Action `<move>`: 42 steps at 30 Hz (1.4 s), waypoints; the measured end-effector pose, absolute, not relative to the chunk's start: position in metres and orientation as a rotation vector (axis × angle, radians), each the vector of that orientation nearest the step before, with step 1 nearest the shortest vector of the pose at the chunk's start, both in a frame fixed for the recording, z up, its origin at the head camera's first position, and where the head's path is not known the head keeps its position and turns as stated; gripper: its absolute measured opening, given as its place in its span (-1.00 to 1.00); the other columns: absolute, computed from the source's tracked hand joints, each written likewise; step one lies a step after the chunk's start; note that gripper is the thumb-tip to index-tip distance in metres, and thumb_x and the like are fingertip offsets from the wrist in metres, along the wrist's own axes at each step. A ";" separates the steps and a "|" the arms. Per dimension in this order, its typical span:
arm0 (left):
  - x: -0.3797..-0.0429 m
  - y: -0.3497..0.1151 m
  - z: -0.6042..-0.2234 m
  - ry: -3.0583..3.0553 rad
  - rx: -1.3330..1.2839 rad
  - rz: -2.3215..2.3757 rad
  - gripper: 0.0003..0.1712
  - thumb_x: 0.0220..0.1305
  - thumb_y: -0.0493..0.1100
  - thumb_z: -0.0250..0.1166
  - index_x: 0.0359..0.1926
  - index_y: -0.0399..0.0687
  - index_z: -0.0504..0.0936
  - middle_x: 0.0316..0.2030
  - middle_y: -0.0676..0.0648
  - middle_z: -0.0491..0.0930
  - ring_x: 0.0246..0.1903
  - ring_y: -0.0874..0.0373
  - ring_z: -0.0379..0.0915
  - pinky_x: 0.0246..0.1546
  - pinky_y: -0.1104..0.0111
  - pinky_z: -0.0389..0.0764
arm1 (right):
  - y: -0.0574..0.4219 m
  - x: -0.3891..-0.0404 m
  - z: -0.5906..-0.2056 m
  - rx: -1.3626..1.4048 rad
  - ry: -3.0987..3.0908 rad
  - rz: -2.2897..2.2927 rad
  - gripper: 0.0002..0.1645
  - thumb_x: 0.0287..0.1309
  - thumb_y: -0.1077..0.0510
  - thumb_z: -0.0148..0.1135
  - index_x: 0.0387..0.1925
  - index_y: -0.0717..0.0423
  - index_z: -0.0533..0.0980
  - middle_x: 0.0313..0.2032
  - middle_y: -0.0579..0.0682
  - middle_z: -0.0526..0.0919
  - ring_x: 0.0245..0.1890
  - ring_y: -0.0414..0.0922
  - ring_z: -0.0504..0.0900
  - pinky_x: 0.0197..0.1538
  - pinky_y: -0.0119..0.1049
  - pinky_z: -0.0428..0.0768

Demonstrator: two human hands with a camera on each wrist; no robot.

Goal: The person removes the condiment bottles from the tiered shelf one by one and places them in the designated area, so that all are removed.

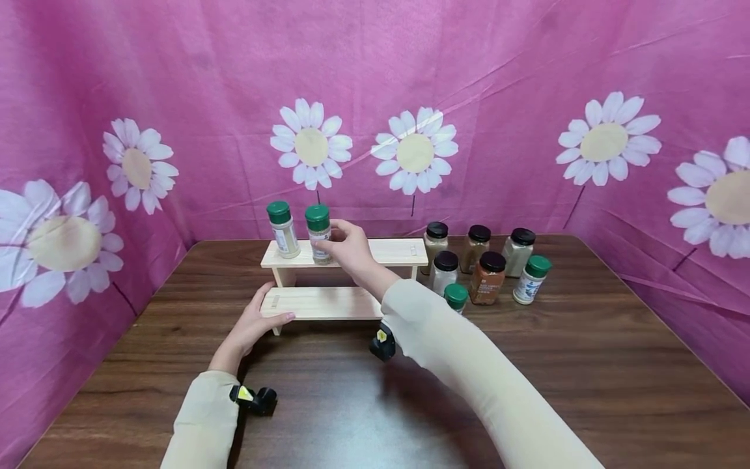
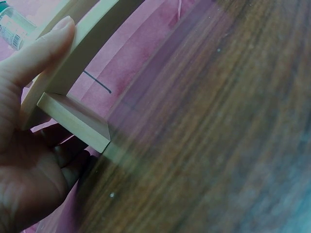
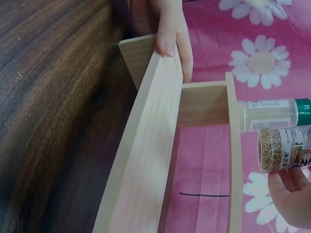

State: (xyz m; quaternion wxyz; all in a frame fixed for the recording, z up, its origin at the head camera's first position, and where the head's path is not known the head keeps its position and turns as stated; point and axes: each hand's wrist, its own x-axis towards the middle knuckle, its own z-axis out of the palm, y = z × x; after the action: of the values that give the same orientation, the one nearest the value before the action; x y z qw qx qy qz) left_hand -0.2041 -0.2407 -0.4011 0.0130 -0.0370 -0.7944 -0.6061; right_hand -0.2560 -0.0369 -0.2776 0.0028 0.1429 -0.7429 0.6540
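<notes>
A two-tier wooden rack (image 1: 328,303) stands on the brown table. My right hand (image 1: 354,251) holds a clear spice jar with a green lid (image 1: 319,242), thumb on one side and fingers on the other, at the upper tier. In the right wrist view this spice jar (image 3: 271,149) shows coarse tan grains, its base close to the upper board. Left of it, a second green-lidded jar (image 1: 285,236) stands upright on that tier. My left hand (image 1: 250,327) grips the left end of the lower tier, thumb over the board (image 2: 87,46) and fingers behind the leg (image 2: 80,126).
Right of the rack stand several jars with black lids, among them an orange-brown one (image 1: 487,279) and a white one (image 1: 444,272). A green-lidded jar (image 1: 532,280) is at their right; another (image 1: 456,297) is partly behind my right sleeve. A pink flowered cloth (image 1: 363,65) hangs behind the table.
</notes>
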 end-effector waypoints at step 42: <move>-0.204 -0.241 -0.400 -2.490 -0.097 -1.879 -0.05 -0.07 -0.27 0.31 0.27 -0.17 -0.08 0.12 -0.30 0.10 0.05 -0.05 0.03 0.07 0.14 -0.01 | 0.041 -0.196 -0.292 0.623 -2.357 2.157 -0.53 -0.11 0.28 0.26 -0.05 0.19 0.44 -0.21 0.06 0.55 -0.18 -0.10 0.47 -0.08 -0.19 0.38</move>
State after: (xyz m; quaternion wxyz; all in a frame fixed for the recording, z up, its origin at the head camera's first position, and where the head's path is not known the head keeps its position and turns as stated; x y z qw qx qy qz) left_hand -0.2039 -0.2409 -0.4001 0.0105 -0.0312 -0.7978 -0.6021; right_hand -0.1956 0.0407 -0.2919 -0.0566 0.1911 -0.7229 0.6615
